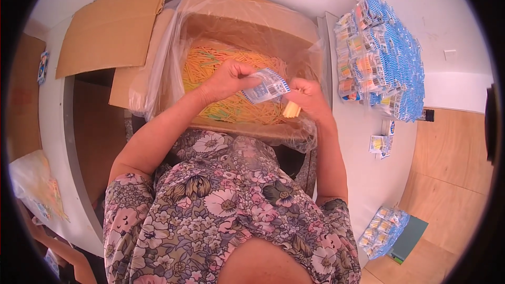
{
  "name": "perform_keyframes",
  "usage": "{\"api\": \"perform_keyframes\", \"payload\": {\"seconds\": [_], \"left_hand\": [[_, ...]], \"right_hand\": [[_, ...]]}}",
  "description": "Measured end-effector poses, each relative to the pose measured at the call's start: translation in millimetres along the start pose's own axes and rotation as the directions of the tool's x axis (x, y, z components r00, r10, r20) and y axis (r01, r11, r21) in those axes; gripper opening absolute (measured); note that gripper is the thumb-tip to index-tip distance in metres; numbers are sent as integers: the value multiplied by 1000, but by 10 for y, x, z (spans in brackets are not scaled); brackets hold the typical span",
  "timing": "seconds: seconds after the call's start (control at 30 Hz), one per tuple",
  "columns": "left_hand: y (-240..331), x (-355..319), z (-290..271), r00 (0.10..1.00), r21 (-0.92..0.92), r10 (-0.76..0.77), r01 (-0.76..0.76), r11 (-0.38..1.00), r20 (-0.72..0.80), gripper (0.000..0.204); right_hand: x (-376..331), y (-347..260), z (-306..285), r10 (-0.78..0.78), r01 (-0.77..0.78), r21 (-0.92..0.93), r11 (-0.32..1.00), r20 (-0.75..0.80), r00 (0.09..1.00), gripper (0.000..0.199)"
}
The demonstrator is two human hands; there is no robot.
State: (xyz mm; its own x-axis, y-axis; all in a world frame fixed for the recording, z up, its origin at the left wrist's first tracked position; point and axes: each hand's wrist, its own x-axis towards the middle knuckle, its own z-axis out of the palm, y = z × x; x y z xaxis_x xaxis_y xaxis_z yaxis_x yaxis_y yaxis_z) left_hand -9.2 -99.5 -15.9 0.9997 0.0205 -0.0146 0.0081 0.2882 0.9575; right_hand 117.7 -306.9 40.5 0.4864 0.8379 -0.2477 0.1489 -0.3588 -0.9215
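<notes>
Between my hands is a small clear plastic packet (pixel 269 87) with blue striped edges and printing. My left hand (pixel 225 81) pinches one side of it between thumb and fingers. Closed around a short bundle of pale yellow sticks (pixel 291 109), my right hand (pixel 311 98) has its fingertips at the packet's right edge; whether they grip it too I cannot tell. Both hands are above a large cardboard box (pixel 247 23) with a clear plastic liner (pixel 168 55). Many loose thin sticks (pixel 210 66) in yellow, orange and green lie inside.
To the right, a tall pile of filled packets (pixel 386 55) stands on a white table (pixel 357 173). A few loose packets (pixel 381 144) and a smaller stack (pixel 384 231) lie nearer. A cardboard flap (pixel 113 29) is at left. Another person's arm (pixel 68 255) shows at lower left.
</notes>
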Motion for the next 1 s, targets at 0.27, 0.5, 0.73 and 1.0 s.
{"api": "perform_keyframes", "payload": {"seconds": [0.27,0.5,0.73,1.0], "left_hand": [[54,2,-17,995,88,-15,24,996,-101,11],[3,18,-21,997,111,52,-45,993,-59,10],[-38,74,1,994,209,97,-86,974,-45,7],[6,24,18,999,56,-5,7,998,-48,8]], "right_hand": [[45,-350,163,-15,25,-116,993,86,996,20],[24,-513,44,-10,81,347,935,-201,979,22],[280,-523,218,-119,119,-19,993,-294,948,23],[257,-691,370,-313,183,-427,886,-258,914,21]]}}
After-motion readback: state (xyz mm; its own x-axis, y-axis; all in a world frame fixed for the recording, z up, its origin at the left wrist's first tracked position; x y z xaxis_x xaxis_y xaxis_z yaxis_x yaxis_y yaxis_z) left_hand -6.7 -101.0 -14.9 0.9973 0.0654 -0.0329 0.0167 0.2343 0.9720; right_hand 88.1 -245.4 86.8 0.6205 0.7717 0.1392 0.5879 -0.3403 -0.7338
